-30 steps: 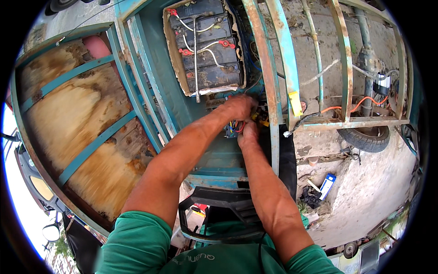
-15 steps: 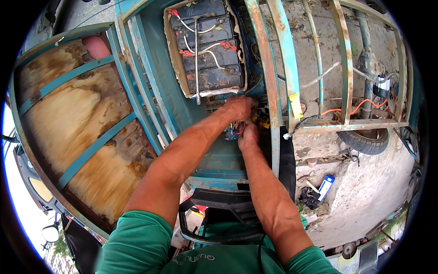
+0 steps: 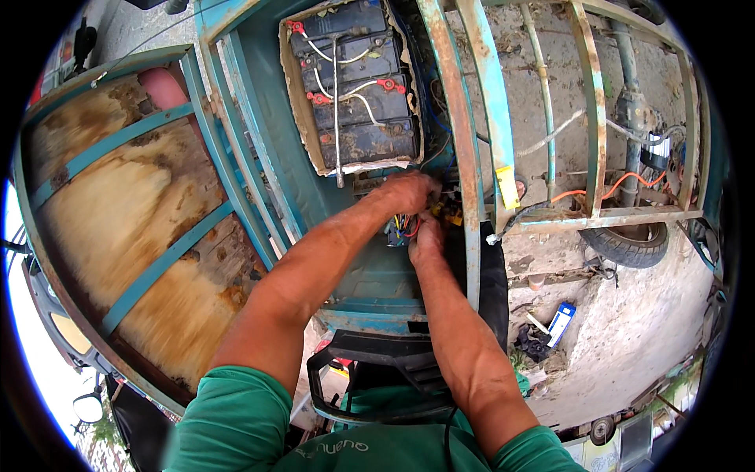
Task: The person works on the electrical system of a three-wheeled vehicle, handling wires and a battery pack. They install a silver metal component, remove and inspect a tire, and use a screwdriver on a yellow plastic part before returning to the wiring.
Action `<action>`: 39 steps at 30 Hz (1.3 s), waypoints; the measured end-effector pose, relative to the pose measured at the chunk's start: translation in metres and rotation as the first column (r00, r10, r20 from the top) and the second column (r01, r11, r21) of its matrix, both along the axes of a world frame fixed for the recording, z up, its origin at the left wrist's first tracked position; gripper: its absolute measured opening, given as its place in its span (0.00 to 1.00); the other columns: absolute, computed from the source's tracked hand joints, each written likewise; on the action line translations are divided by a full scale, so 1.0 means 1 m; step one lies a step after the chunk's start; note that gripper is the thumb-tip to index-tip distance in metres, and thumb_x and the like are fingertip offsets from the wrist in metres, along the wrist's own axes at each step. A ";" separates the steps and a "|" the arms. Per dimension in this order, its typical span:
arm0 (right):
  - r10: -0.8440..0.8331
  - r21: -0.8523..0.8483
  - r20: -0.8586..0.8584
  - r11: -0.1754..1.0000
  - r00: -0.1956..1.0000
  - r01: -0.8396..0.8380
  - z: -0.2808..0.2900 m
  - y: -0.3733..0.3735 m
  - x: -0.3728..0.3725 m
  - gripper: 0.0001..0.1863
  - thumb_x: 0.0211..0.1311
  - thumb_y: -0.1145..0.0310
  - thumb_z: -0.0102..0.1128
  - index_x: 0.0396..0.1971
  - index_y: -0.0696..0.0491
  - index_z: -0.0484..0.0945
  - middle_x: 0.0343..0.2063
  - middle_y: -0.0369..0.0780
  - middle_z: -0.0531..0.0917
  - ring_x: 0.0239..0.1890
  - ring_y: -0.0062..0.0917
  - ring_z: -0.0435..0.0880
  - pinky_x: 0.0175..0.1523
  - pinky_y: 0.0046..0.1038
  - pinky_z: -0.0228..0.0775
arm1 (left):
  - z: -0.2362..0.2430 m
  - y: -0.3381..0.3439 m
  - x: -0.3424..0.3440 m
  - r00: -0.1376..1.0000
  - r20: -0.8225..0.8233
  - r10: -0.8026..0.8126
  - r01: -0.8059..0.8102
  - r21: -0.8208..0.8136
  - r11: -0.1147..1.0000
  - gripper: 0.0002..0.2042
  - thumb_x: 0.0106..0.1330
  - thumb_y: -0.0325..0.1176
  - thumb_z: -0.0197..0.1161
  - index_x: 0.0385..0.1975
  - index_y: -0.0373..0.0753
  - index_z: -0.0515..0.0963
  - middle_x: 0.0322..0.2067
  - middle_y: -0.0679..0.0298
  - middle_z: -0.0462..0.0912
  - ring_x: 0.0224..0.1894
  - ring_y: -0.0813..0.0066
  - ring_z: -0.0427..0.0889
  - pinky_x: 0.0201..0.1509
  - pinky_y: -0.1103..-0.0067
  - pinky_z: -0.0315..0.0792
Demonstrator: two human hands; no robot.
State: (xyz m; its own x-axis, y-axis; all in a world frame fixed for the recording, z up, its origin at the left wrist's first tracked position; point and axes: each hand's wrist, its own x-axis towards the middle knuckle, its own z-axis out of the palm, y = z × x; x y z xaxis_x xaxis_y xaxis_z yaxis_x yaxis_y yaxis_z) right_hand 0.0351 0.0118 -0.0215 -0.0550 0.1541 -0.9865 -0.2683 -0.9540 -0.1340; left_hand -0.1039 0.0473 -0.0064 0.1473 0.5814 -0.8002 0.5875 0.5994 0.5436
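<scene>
My left hand (image 3: pixel 410 191) and my right hand (image 3: pixel 426 239) are close together inside a teal metal compartment (image 3: pixel 370 271). A bundle of coloured wires (image 3: pixel 407 225), red, yellow and blue among them, comes out beside my right hand, whose fingers are closed on it. The left hand's fingers curl in just above; what they pinch is hidden behind the hand. A small yellow part (image 3: pixel 451 217) shows to the right of my fingers. Beyond the hands sits a pack of dark batteries (image 3: pixel 366 138) in a torn cardboard box, joined by white cables with red terminals and crossed by a metal rod (image 3: pixel 336 118).
Rusty teal frame bars (image 3: pixel 464 134) rise just right of my hands. At the left, an open lid with a stained wooden panel (image 3: pixel 118 212) leans out. A black plastic frame (image 3: pixel 377 346) is near my body. A tyre (image 3: pixel 629 245) and a blue-white box (image 3: pixel 561 324) lie right.
Both hands stay at the same spot among the wires, with only slight finger motion. The whole view has shifted a little.
</scene>
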 end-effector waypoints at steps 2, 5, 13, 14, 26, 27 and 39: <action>-0.001 0.022 0.018 1.000 1.000 0.001 0.000 0.000 -0.001 0.19 0.59 0.75 0.60 0.51 0.51 0.72 0.45 0.35 0.81 0.43 0.23 0.83 0.48 0.26 0.77 | 0.002 0.002 0.004 0.997 -0.059 0.042 -0.042 0.003 0.999 0.12 0.62 0.35 0.59 0.43 0.43 0.83 0.41 0.54 0.85 0.47 0.53 0.82 0.51 0.64 0.75; -0.026 0.050 0.024 0.998 0.999 0.024 -0.001 -0.003 -0.002 0.20 0.59 0.75 0.61 0.52 0.51 0.72 0.44 0.35 0.81 0.43 0.23 0.83 0.48 0.26 0.76 | -0.007 -0.005 0.002 0.997 -0.010 0.075 -0.074 0.032 0.997 0.11 0.60 0.36 0.60 0.41 0.46 0.83 0.43 0.57 0.85 0.48 0.54 0.82 0.51 0.64 0.76; 0.012 0.100 0.052 0.995 0.999 -0.017 -0.012 -0.011 0.002 0.21 0.60 0.72 0.62 0.54 0.50 0.71 0.45 0.35 0.81 0.46 0.21 0.82 0.50 0.25 0.74 | -0.003 -0.001 0.004 0.996 -0.058 0.070 -0.069 0.020 0.997 0.12 0.61 0.36 0.59 0.43 0.47 0.83 0.43 0.57 0.85 0.48 0.55 0.83 0.52 0.64 0.76; 0.024 0.084 0.048 0.996 0.999 -0.028 -0.013 -0.012 0.003 0.21 0.60 0.72 0.62 0.54 0.49 0.71 0.45 0.35 0.81 0.46 0.21 0.82 0.51 0.25 0.74 | -0.003 -0.003 0.002 0.996 -0.019 0.084 -0.084 0.020 0.996 0.12 0.62 0.35 0.59 0.44 0.46 0.83 0.43 0.56 0.85 0.48 0.55 0.83 0.52 0.64 0.76; 0.018 0.104 0.062 0.994 0.998 -0.025 0.005 -0.002 -0.004 0.28 0.56 0.75 0.65 0.58 0.48 0.67 0.48 0.35 0.80 0.47 0.23 0.81 0.50 0.26 0.75 | -0.011 -0.010 0.000 0.998 0.007 0.060 -0.061 0.056 0.997 0.11 0.61 0.34 0.61 0.41 0.44 0.84 0.42 0.56 0.85 0.47 0.54 0.83 0.50 0.63 0.76; 0.025 0.096 0.064 0.995 0.998 -0.031 0.008 0.000 -0.005 0.29 0.56 0.75 0.65 0.58 0.48 0.67 0.49 0.35 0.79 0.48 0.23 0.81 0.50 0.26 0.75 | -0.011 -0.007 -0.001 0.999 0.019 0.033 -0.033 0.027 0.999 0.11 0.61 0.34 0.60 0.41 0.44 0.83 0.42 0.56 0.85 0.47 0.54 0.83 0.50 0.63 0.76; 0.139 0.017 0.066 0.990 0.988 -0.140 0.014 0.005 -0.008 0.28 0.59 0.73 0.63 0.60 0.48 0.65 0.53 0.37 0.77 0.54 0.25 0.78 0.59 0.29 0.71 | -0.008 -0.005 0.002 0.992 -0.079 0.098 -0.102 -0.051 0.993 0.12 0.62 0.38 0.59 0.42 0.45 0.82 0.44 0.53 0.84 0.49 0.51 0.81 0.52 0.62 0.75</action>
State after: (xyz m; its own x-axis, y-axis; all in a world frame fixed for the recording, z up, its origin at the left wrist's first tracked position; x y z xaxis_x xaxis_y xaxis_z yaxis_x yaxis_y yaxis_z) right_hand 0.0269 0.0172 -0.0077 -0.0135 0.1708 -0.9852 -0.1226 -0.9781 -0.1679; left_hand -0.1022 0.0426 -0.0142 0.0277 0.5452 -0.8379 0.5618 0.6848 0.4642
